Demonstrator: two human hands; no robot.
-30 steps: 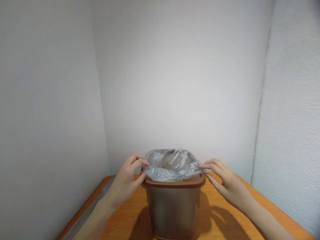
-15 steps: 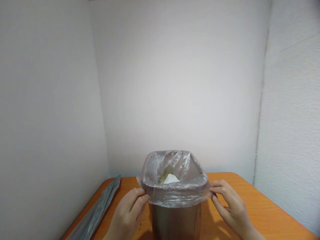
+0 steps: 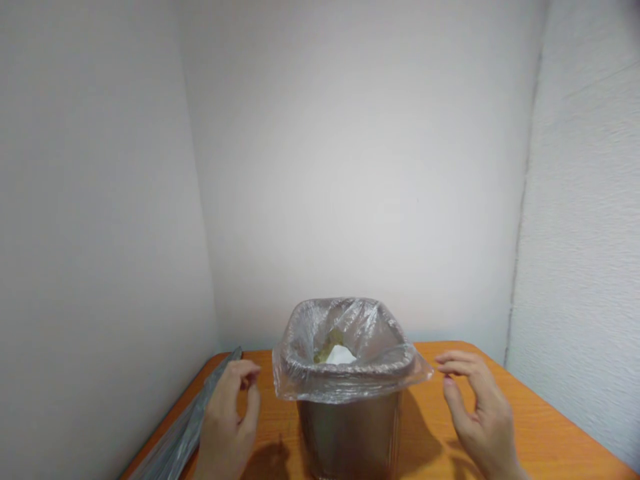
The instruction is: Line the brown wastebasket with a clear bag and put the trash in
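Left hand: your hand (image 3: 231, 410), lower left, fingers apart, holding nothing
Right hand: yours (image 3: 480, 407), lower right, fingers apart
Bin (image 3: 350, 433): bottom centre, liner (image 3: 345, 387) over its rim

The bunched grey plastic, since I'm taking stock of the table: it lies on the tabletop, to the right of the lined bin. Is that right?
The side is wrong: the head view shows the bunched grey plastic on the tabletop, to the left of the lined bin.
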